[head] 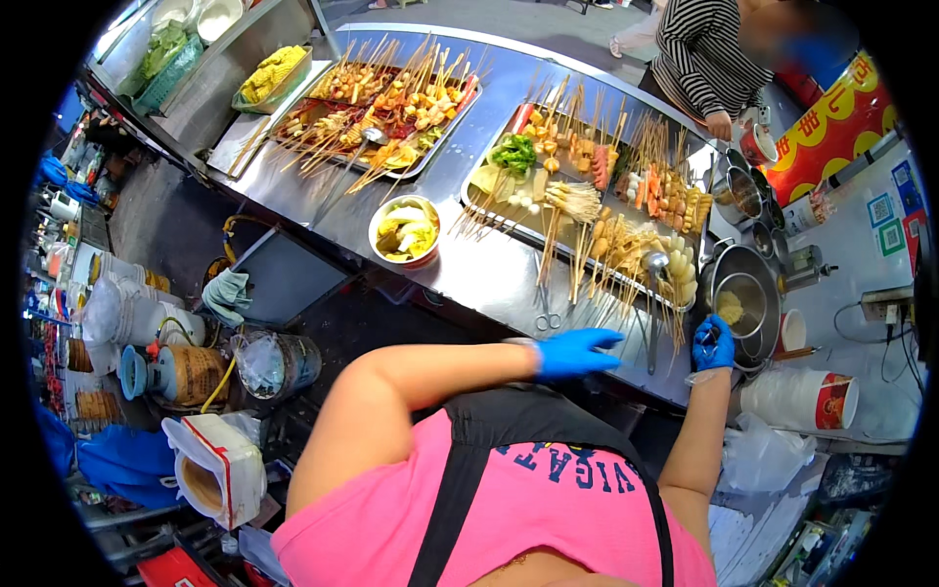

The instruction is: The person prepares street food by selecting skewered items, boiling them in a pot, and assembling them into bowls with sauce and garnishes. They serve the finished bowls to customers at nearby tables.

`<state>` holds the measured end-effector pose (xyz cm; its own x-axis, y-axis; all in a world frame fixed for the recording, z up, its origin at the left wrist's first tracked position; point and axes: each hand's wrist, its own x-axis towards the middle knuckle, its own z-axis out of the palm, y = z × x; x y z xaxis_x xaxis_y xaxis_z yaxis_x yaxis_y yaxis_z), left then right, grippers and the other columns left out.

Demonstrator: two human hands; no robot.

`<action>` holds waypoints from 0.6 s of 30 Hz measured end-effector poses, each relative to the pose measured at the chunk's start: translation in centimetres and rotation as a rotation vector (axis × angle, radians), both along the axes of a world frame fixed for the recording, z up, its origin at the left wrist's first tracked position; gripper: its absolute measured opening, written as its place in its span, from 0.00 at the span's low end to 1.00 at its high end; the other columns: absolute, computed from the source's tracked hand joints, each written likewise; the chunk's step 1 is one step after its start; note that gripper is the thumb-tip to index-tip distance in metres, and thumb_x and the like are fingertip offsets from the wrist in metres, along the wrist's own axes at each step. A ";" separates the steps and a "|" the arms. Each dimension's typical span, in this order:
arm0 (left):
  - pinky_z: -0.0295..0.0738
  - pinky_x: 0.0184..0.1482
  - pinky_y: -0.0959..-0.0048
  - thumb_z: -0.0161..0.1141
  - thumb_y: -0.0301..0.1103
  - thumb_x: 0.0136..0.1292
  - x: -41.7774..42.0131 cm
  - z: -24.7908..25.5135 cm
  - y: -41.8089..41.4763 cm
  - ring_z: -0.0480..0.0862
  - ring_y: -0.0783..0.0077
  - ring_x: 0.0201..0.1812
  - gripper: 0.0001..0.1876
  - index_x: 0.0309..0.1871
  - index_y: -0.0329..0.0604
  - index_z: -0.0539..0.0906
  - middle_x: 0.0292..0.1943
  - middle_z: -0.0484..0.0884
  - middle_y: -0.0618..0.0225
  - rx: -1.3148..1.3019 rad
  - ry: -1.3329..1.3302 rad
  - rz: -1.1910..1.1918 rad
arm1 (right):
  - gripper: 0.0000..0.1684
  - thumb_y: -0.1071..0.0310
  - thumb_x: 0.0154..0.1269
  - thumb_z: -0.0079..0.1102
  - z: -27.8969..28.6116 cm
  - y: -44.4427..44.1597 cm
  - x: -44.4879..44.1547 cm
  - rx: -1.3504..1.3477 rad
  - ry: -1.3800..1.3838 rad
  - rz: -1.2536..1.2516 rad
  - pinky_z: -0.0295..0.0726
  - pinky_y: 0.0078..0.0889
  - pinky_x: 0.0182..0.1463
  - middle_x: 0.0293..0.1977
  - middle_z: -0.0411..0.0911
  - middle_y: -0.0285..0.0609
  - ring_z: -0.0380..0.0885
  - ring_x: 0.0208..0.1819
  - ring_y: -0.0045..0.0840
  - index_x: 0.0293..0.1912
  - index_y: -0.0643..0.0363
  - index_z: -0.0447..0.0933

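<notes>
My left hand (pixel 579 354), in a blue glove, is held over the counter's front edge with its fingers apart and nothing in it. Near it lie a pair of scissors (pixel 548 321) and the handle of a ladle (pixel 655 271) whose bowl rests in the right-hand tray (pixel 469 192) of skewered food. My right hand (pixel 713 343), also gloved in blue, is curled at the near rim of a large steel pot (pixel 769 293). It appears to grip the handle of a strainer (pixel 763 314); the fingers hide the grip. A clump of noodles (pixel 730 307) sits in the strainer.
A paper tub of leafy vegetables (pixel 407 231) stands left of the tray. Farther left are a tray of sauced skewers (pixel 422 170) and a basket of yellow noodles (pixel 273 73). Stacked paper tubs (pixel 796 398) lie right of me. A person in a striped top (pixel 697 51) stands across the counter.
</notes>
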<state>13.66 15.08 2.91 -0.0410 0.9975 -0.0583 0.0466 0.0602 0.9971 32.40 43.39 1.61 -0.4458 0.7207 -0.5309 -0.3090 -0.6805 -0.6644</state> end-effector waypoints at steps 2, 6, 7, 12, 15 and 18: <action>0.69 0.53 0.64 0.54 0.48 0.59 -6.0 -0.5 -8.2 0.72 0.64 0.55 0.32 0.63 0.43 0.62 0.57 0.69 0.59 -0.410 -0.464 0.142 | 0.08 0.67 0.56 0.58 -0.1 -1.5 0.7 0.024 -0.172 -0.064 0.66 0.14 0.15 0.18 0.70 0.35 0.68 0.16 0.18 0.26 0.55 0.70; 0.70 0.47 0.61 0.60 0.46 0.56 -13.1 -6.5 -17.9 0.73 0.67 0.51 0.24 0.51 0.43 0.71 0.47 0.74 0.66 -0.372 -0.455 1.058 | 0.09 0.63 0.56 0.58 2.8 -6.1 -0.2 0.153 -0.467 -0.110 0.60 0.16 0.11 0.17 0.69 0.33 0.67 0.14 0.18 0.25 0.52 0.70; 0.70 0.47 0.61 0.60 0.46 0.56 -14.4 -6.5 -18.0 0.72 0.66 0.51 0.23 0.50 0.43 0.72 0.47 0.74 0.66 -0.354 -0.518 1.131 | 0.09 0.62 0.56 0.58 1.9 -5.3 0.3 0.182 -0.456 -0.164 0.60 0.16 0.12 0.17 0.70 0.32 0.67 0.14 0.18 0.25 0.52 0.70; 0.68 0.50 0.57 0.59 0.45 0.57 -18.3 -7.8 -15.5 0.68 0.58 0.54 0.21 0.49 0.43 0.73 0.46 0.73 0.62 -0.150 -0.889 1.300 | 0.07 0.65 0.54 0.59 2.5 -3.2 1.9 0.203 -0.270 -0.149 0.64 0.15 0.14 0.17 0.72 0.35 0.70 0.16 0.19 0.27 0.54 0.72; 0.70 0.45 0.59 0.58 0.40 0.57 -19.9 -9.0 -14.3 0.72 0.62 0.51 0.15 0.45 0.43 0.75 0.42 0.76 0.64 -0.138 -0.837 1.372 | 0.06 0.68 0.53 0.59 2.6 -1.4 1.4 0.183 -0.199 -0.166 0.65 0.17 0.14 0.18 0.72 0.36 0.70 0.16 0.21 0.26 0.55 0.71; 0.69 0.45 0.57 0.58 0.36 0.53 -21.6 -9.6 -14.4 0.73 0.65 0.47 0.14 0.42 0.45 0.75 0.38 0.76 0.66 -0.139 -0.771 1.481 | 0.05 0.69 0.54 0.58 4.4 -2.1 0.4 0.139 -0.127 -0.121 0.63 0.18 0.14 0.19 0.72 0.36 0.68 0.16 0.21 0.26 0.56 0.71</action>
